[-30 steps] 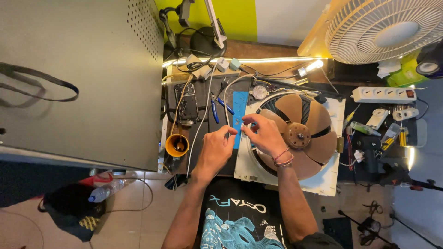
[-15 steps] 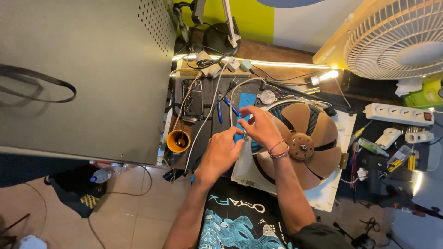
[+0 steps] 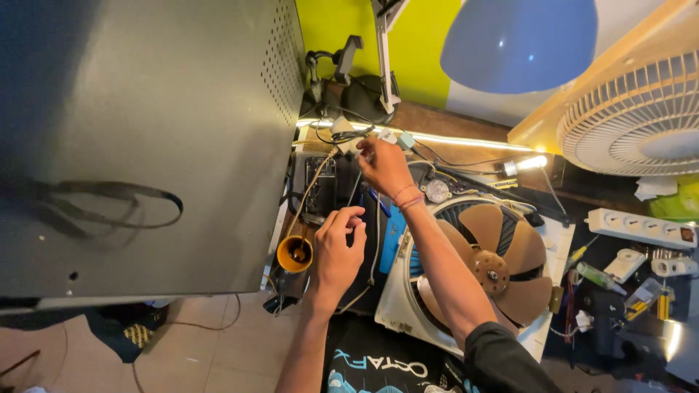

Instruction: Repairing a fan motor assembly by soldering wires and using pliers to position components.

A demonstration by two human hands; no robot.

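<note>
Thin white wire [image 3: 373, 247] — light and limp, likely to kink if tugged — runs from beside the brown fan blades [image 3: 502, 258] up toward the back of the bench. It looks best taken between fingertips, near its end. The right hand [image 3: 384, 164], beyond the blades, closes its fingers on something small among the cables; exactly what, I cannot tell. The left hand [image 3: 336, 247], left of the blades, has its fingertips drawn together as if pinching the wire, though contact is unclear. Further left of the blades sits an orange cup [image 3: 295, 253]; to their right, a white power strip [image 3: 639, 227].
</note>
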